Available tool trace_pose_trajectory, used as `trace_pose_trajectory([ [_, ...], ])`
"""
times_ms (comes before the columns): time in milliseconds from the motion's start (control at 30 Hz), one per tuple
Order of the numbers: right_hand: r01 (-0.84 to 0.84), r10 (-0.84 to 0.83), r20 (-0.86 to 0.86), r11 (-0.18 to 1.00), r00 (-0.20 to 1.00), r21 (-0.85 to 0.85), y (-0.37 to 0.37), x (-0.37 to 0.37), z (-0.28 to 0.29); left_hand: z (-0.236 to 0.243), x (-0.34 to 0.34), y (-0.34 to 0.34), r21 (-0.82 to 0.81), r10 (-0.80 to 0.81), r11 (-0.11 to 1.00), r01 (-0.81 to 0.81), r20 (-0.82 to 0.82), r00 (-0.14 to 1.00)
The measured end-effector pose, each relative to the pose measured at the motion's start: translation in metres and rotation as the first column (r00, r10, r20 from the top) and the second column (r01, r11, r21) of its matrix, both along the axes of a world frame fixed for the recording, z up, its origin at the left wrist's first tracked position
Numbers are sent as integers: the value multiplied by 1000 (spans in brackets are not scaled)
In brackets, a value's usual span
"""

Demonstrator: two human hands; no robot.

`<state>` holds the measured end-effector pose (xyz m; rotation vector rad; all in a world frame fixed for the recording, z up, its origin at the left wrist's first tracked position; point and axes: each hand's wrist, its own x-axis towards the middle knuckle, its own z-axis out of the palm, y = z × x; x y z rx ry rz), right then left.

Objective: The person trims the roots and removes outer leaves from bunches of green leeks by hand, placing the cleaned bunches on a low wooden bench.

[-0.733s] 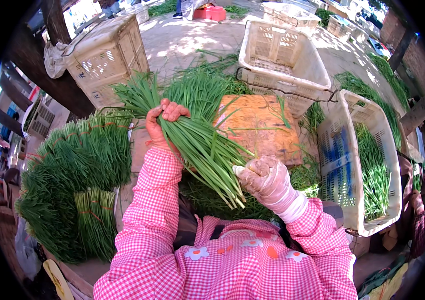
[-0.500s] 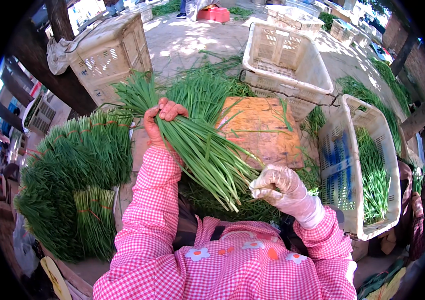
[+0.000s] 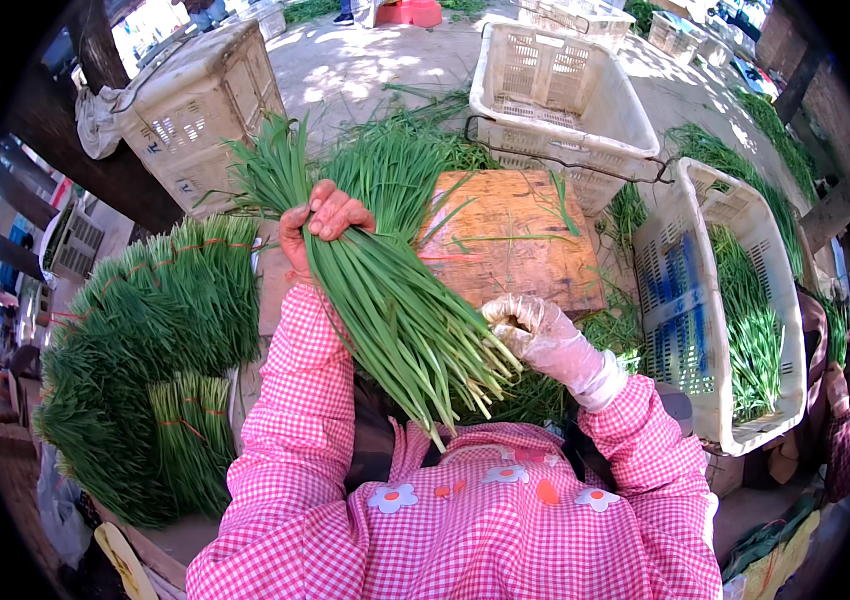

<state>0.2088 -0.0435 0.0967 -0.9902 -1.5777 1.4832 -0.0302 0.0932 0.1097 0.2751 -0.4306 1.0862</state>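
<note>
My left hand (image 3: 322, 222) grips a thick bunch of green chives (image 3: 395, 310) around its middle, leaf tips pointing away and cut ends pointing toward my chest. My right hand (image 3: 530, 330), in a clear plastic glove, is closed into a loose fist touching the cut ends of the bunch on its right side. Whether it pinches a stalk I cannot tell. Both sleeves are pink gingham. Behind the bunch lies a worn wooden board (image 3: 520, 240).
Tied chive bundles (image 3: 145, 340) are stacked at my left. A white plastic crate (image 3: 555, 90) stands beyond the board, another crate (image 3: 685, 300) with chives at the right, and a third crate (image 3: 195, 110) at the far left. Loose chives (image 3: 395, 160) lie around the board.
My gloved right hand has slid down and right along the cut ends, then back against them. The left hand keeps its hold on the bunch, barely moving.
</note>
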Motion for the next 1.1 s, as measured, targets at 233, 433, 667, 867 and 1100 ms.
trace_pose_trajectory([
  [233,-398,208,-789,916,578,-49,-4,42,28,-5,-25,15,-89,154,984,-152,22,988],
  [433,104,-261,436,930,861,352,-24,8,56,-5,-26,16,-103,135,985,-139,-46,990],
  [667,-180,-315,690,819,651,544,-19,-8,37,-8,-11,10,-65,49,996,-58,-133,990],
  [867,-248,-114,-800,916,589,-314,-5,1,23,-11,29,-18,8,-57,998,66,-405,912],
  [1100,-80,245,-800,967,548,241,-14,65,91,-19,2,-2,9,-43,999,46,-245,969],
])
